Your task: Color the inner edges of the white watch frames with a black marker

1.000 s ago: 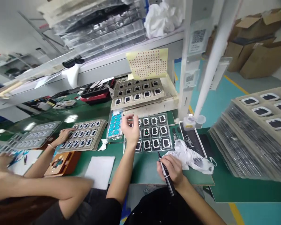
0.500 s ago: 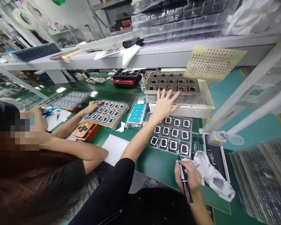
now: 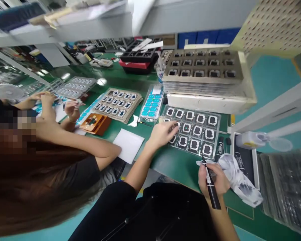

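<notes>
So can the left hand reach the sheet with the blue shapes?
Probably yes: the left hand is at the left side of the clear tray, the sheet lies just past it, and nothing tall seems to stand between.

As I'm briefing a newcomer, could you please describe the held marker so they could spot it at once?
On the green table, find the clear tray at the left hand. By its near right corner, the right hand grips a thick black marker, tip toward the tray. Unlike the similar marker lying beside the tray, it is held.
</notes>
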Tool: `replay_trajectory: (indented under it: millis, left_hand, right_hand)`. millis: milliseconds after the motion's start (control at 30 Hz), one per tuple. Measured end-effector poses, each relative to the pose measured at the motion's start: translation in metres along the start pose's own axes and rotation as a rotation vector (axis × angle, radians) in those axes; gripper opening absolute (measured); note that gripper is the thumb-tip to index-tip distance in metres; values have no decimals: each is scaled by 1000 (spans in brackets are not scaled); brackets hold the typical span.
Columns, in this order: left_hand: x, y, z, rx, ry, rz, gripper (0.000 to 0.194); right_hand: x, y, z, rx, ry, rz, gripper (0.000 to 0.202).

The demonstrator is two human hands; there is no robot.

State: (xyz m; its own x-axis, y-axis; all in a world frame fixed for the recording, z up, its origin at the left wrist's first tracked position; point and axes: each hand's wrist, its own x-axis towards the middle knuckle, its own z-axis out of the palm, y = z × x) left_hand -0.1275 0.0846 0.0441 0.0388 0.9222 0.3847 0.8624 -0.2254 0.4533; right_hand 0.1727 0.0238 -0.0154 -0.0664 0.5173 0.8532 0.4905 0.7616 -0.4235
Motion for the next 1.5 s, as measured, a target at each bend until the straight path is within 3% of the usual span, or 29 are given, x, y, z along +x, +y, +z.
replay_trajectory:
  millis: [133,233,333,500,733,967,1067,1167,1300,1433,1500]
  left_hand:
    - [-58,-19,-11,182,17,-206,16]
    - [-73,-23,-10,202,-72,-260,28]
    - [-71,-25,-12,171,-108,-291,36]
    - [-64,-25,-23,82,-115,-318,31]
    - [-79,-23,-19,156,-98,-250,36]
    - [-71,-32,-6,85,107,-177,28]
    - [-72,-15,-4,-120,246,-165,30]
    - [-80,18,-1,-540,296,-293,32]
    - [-93,60,14,-987,27,-438,37]
    - [-104,84,37,-1029,-114,-447,62]
    - [-107,91,45,-1038,-147,-465,61]
  right_hand:
    - [0,-3,-1,15,-17,16,37]
    - [-2,-4,0,30,0,52,34]
    - [-3,-7,1,37,-17,48,32]
    - [3,-13,1,30,-18,55,31]
    - [7,-18,2,64,-53,69,32]
    - [6,-21,1,35,-73,83,31]
    - [4,-22,0,10,-73,90,28]
    - [1,-21,0,13,-63,109,29]
    - [4,-25,-2,112,-44,176,26]
    - [17,-34,-1,279,-63,351,28]
    - [23,-38,1,378,-65,428,31]
